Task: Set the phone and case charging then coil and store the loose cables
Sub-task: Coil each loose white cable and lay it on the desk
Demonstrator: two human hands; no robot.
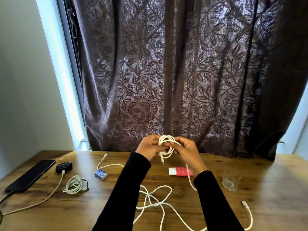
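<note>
A white charging cable (166,147), partly wound into loops, is held above the brown wooden table (266,205). The left hand (150,147) and right hand (187,151) both pinch its loops with curled fingers. A coiled white cable (75,185) lies at left, near a black phone (31,175) and black case (63,166).

White cable (166,145); brown leaf-patterned curtain (175,72); red-white tube (180,171); black phone (31,175).

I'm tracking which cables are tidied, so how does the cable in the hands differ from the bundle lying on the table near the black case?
The cable in the hands is lifted off the table, gripped by the left hand and right hand; the bundle on the table lies untouched. The held cable still trails a loose tail over the table; the bundle is fully wound. Both are white and looped.
</note>
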